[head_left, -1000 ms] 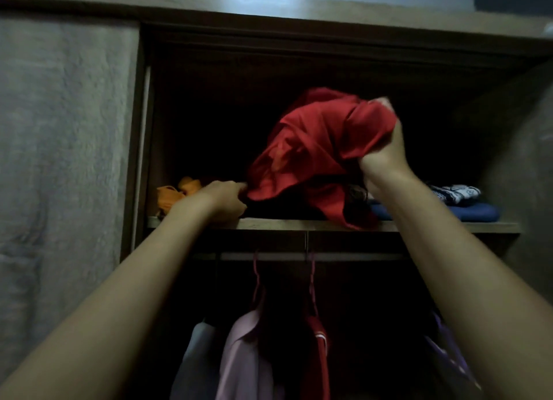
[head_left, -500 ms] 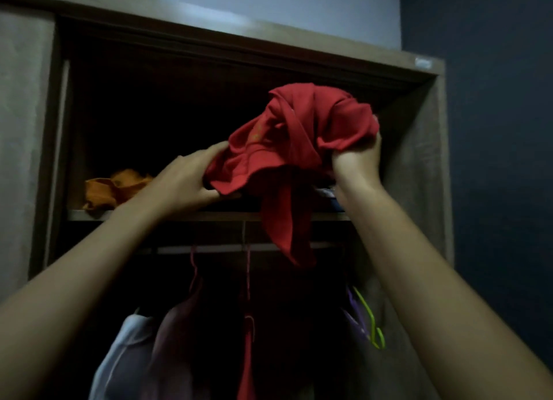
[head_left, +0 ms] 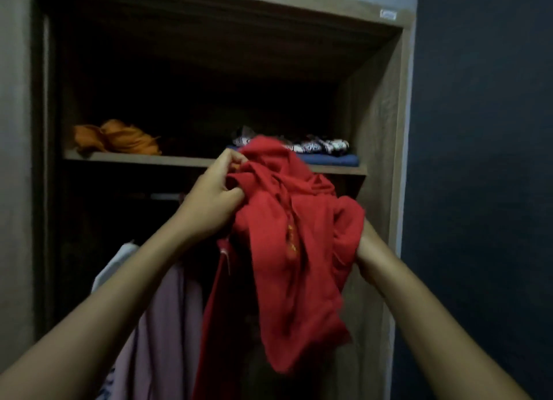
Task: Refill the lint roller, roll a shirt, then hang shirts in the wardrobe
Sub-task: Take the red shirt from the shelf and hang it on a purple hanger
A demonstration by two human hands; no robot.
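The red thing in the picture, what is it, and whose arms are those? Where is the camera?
The camera sits on a person's head and looks forward and down, so the two arms reaching out are that person's own. There is no robot here.

The red thing is a crumpled red shirt. The left hand grips its top edge with curled fingers. The right hand holds the other side, mostly hidden behind the cloth.

In front is an open wardrobe. On its shelf lie an orange cloth and a folded blue garment with a patterned one on top. Below the shelf hang other clothes, such as a pale purple shirt.
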